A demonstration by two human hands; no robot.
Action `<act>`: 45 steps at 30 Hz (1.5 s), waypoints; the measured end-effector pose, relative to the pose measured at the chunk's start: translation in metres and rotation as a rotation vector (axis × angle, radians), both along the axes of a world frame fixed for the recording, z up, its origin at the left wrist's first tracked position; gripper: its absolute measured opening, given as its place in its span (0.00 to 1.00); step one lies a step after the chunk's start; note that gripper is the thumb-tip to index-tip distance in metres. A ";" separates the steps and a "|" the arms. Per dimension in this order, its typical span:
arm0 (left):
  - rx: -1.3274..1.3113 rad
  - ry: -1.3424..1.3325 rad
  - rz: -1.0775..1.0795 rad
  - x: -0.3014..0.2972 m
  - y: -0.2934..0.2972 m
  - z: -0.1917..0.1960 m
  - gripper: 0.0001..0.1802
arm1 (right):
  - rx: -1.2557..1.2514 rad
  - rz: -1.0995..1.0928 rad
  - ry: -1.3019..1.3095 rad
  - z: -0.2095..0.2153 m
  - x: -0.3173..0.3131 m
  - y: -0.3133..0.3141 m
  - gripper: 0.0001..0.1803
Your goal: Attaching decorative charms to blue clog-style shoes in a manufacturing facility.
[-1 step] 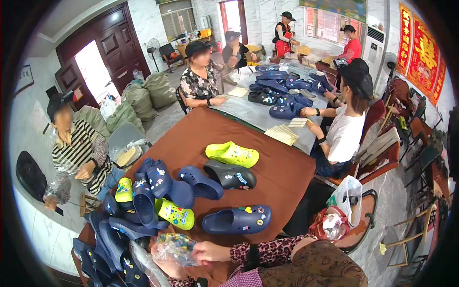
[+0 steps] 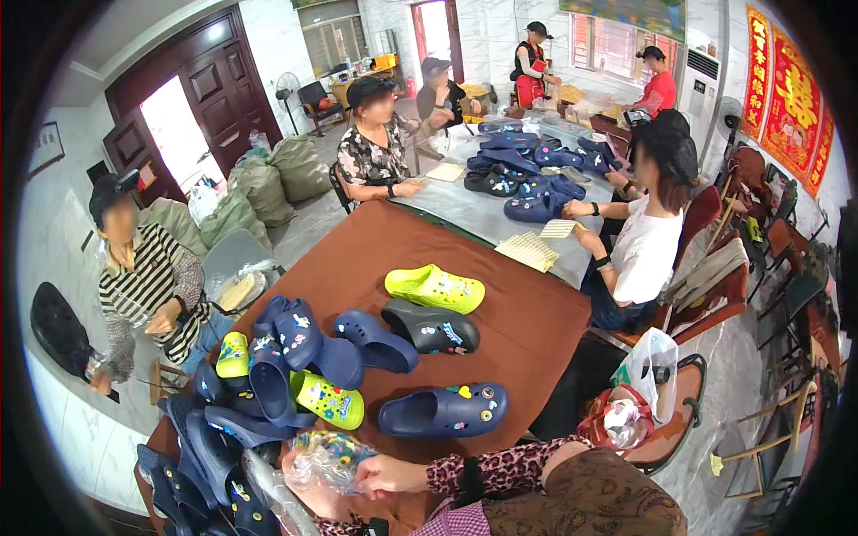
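Observation:
A clear plastic bag of small colourful pieces, perhaps shoe charms, is between my hands at the table's near edge. My right hand pinches the bag's right side. Beneath and left of it, my left hand supports the bag, its fingers partly covered by the plastic. Just beyond lies a navy clog with charms on its top. A lime-green clog with many charms rests by the heap of navy clogs on the left. Farther back are a black clog and another lime-green clog.
A brown cloth covers the table. More clogs lie on the table beyond, where several people sit or stand. On the left sits a person in a striped top. A white plastic bag stands on a chair at right.
My right hand has shifted slightly left and down along the bag, and the plastic is crumpled differently. The striped-top person's hands have moved a little.

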State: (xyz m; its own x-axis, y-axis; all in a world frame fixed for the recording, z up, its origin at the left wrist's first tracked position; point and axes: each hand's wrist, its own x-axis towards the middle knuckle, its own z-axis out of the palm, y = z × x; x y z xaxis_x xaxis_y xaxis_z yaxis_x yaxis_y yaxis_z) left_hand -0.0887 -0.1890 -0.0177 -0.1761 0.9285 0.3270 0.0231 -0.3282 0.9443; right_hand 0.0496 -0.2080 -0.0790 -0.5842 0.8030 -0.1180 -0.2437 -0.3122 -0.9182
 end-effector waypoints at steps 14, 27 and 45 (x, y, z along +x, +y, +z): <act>0.423 1.170 0.003 0.065 0.001 0.098 0.14 | -0.298 -0.431 0.846 -0.022 -0.081 0.053 0.15; 0.479 1.184 0.066 0.078 -0.017 0.053 0.23 | 0.052 -0.343 1.709 0.037 -0.058 0.063 0.18; 0.326 0.689 -0.056 0.035 -0.011 0.024 0.13 | 0.674 0.201 0.342 -0.062 -0.046 0.008 0.13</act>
